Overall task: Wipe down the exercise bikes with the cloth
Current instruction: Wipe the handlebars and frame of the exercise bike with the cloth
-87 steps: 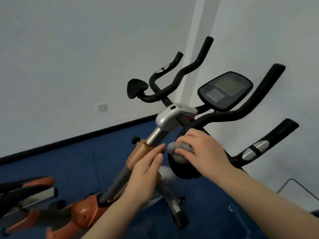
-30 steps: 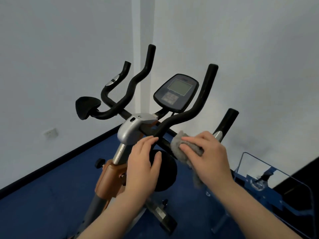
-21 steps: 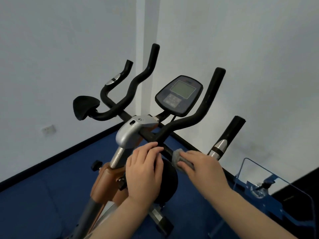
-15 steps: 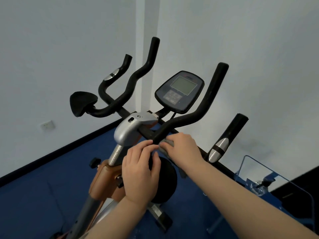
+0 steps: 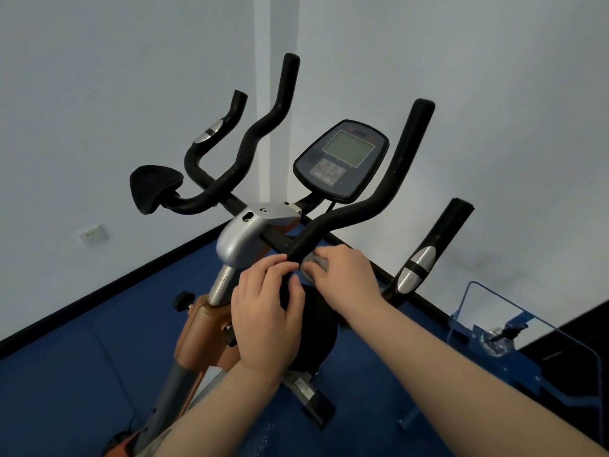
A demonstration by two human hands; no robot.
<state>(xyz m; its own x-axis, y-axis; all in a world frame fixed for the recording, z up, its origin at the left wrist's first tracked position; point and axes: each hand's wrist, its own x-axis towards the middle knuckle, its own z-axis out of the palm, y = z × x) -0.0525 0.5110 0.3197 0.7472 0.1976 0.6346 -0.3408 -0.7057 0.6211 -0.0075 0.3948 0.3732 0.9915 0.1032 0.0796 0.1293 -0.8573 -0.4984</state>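
soft even light, wide-angle edge warp

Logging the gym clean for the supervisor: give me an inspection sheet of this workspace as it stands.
Surface: blue floor, bike standing on it.
Job's things: exercise bike upright; grey cloth bunched against its handlebar.
Clutter: nothing seen.
Hands: left hand curls over the handlebar near the stem; right hand grips the cloth.
Cables: thin black lead under the console.
Surroundings: white walls, wall socket, blue frame with clear panel at right.
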